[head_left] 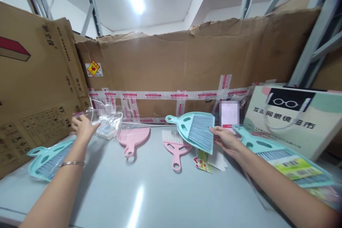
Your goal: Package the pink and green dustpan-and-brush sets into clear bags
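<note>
My right hand (226, 138) grips the edge of a teal dustpan and brush set (199, 130), lifted above the table with its handle pointing left. Below it lie a pink hand brush (176, 148) with white bristles and a colourful card (203, 161). A pink dustpan (133, 139) rests further left. My left hand (84, 127) is raised with its fingers apart, beside a clear plastic bag (110, 121) with a white item inside. Under my left forearm is another teal dustpan and brush set (50, 160) in clear wrapping, partly hidden by the arm.
On the right, a labelled teal dustpan set (288, 160) lies beyond my forearm, before a paper bag (296, 121) with rope handles. Large cardboard (200, 60) walls off the back of the table (160, 196); a cardboard box (34, 89) stands at left.
</note>
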